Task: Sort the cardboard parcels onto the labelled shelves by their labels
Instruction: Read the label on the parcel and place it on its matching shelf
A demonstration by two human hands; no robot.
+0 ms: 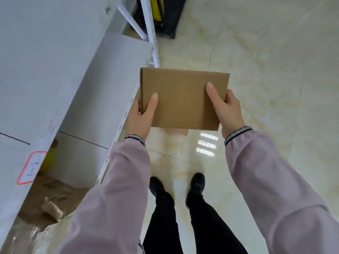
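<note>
A flat brown cardboard parcel [181, 98] is held level in front of me, above the floor. My left hand [141, 118] grips its near left corner, thumb on top. My right hand [227, 110] grips its near right edge, thumb lying across the top face. The face turned up shows no label. To my left stands the white shelf unit [102, 85], its boards running away from me. A red-bordered white tag [32, 167] with handwritten marks sticks to the front edge of an upper board. Small printed numbers run along the lower board's edge.
Torn brown cardboard and clear plastic wrap [45, 208] lie on the lowest level at bottom left. A black and yellow object [165, 15] stands at the shelf's far end. Glossy cream floor tiles [266, 61] spread to the right. My legs and black shoes are below the parcel.
</note>
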